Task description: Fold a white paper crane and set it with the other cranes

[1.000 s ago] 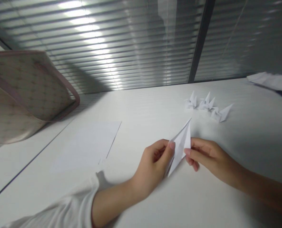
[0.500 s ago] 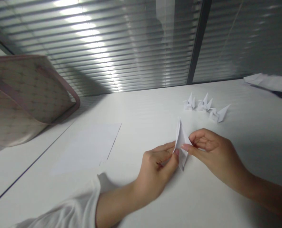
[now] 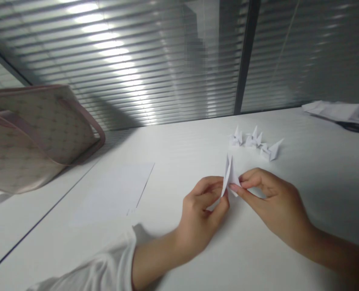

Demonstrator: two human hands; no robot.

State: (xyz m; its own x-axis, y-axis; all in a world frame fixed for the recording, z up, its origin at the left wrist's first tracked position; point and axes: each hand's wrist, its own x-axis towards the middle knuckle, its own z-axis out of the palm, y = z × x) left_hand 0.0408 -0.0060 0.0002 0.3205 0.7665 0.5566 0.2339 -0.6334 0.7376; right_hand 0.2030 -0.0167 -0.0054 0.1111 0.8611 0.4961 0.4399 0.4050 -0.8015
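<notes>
A piece of white folded paper (image 3: 231, 174) stands upright between my two hands, its narrow points upward and its layers spread a little. My left hand (image 3: 202, 214) pinches its lower left edge between thumb and fingers. On the other side, the thumb and forefinger of my right hand (image 3: 273, 202) grip the lower right edge. Just beyond it on the table stand three small folded paper cranes, a left one (image 3: 236, 137), a middle one (image 3: 255, 138) and a right one (image 3: 271, 150).
White paper sheets (image 3: 115, 192) lie flat on the white table (image 3: 179, 149) to the left. A patterned handbag (image 3: 43, 137) stands at the far left. Scissors with a dark handle (image 3: 353, 126) and some paper (image 3: 333, 109) lie at the back right. Blinds (image 3: 155, 60) rise behind the table.
The lower tip of the folded paper, which pointed down toward me, no longer shows below my fingers. Both hands still hold the paper, and the whole view has shifted slightly.
</notes>
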